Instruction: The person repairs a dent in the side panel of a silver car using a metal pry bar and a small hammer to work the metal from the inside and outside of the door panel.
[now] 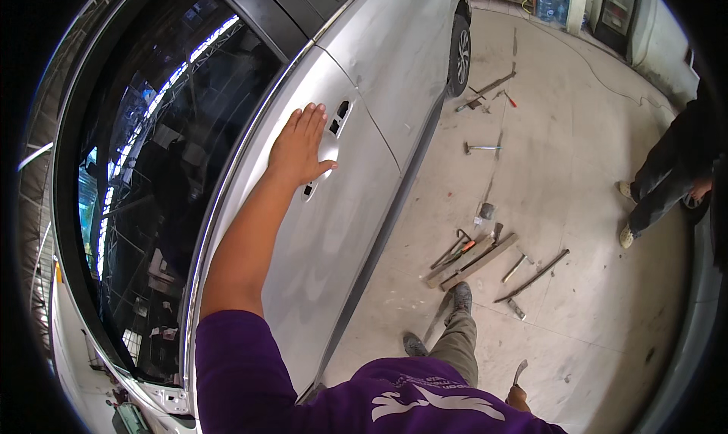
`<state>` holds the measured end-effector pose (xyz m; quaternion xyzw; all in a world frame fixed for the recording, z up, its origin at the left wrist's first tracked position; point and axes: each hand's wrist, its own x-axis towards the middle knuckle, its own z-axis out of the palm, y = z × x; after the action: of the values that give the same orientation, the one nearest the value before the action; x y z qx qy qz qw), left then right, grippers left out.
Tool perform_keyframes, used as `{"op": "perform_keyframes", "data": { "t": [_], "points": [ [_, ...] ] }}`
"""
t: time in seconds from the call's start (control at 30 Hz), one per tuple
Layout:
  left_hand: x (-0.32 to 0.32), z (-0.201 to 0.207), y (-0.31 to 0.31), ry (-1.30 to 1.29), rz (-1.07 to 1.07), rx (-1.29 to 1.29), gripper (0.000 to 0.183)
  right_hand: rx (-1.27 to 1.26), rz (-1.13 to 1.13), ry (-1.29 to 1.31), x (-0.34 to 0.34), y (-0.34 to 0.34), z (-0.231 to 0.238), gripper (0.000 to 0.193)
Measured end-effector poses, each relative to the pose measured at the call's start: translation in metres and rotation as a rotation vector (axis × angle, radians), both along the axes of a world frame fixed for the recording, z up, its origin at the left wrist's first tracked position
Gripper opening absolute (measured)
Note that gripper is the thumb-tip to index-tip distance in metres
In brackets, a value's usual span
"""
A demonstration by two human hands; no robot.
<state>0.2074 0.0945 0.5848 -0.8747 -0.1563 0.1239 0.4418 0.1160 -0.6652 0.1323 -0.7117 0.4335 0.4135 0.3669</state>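
My left hand (302,147) lies flat on the silver car door (334,229), fingers spread, just below the window edge. It rests beside the hole where a door handle would sit (340,117); a second, smaller hole (308,190) shows below the palm. Low on the right, my right hand (517,398) is closed around a curved metal tool (521,371), whose tip points up; most of the tool's grip is hidden in the fist.
By my feet lie wooden beams (485,263), a hammer (518,268) and a long curved bar (540,276). Farther off are another hammer (483,147) and more bars (489,89). A person in dark clothes (667,149) stands at the right. Water jugs (552,6) stand at the back.
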Motion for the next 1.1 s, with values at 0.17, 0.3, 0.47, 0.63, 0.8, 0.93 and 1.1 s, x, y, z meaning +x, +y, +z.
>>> {"op": "perform_keyframes", "data": {
  "t": [0.17,0.3,0.47,0.63,0.8,0.93,1.1],
  "points": [
    [-0.039,0.0,-0.019,-0.086,0.009,-0.056,0.092,0.025,0.021,-0.013,0.007,0.004,0.002,0.029],
    [-0.069,-0.002,-0.033,-0.111,0.033,-0.051,0.091,0.045,0.04,-0.018,0.012,0.012,0.001,0.029],
    [-0.108,-0.004,-0.056,-0.152,0.046,-0.051,0.09,0.066,0.081,-0.019,0.017,0.022,0.001,0.03],
    [-0.155,-0.012,-0.076,-0.174,0.079,-0.075,0.09,0.08,0.106,-0.056,0.026,0.036,0.009,0.024],
    [-0.186,-0.024,-0.085,-0.2,0.112,-0.039,0.089,0.049,0.106,-0.03,0.037,0.035,0.009,0.025],
    [-0.164,-0.02,-0.075,-0.258,0.109,-0.042,0.091,0.045,0.129,-0.023,0.04,0.031,0.002,0.024],
    [-0.113,-0.007,-0.048,-0.346,0.075,-0.121,0.095,0.015,0.128,-0.001,0.042,0.039,0.014,0.026]
  ]
}}
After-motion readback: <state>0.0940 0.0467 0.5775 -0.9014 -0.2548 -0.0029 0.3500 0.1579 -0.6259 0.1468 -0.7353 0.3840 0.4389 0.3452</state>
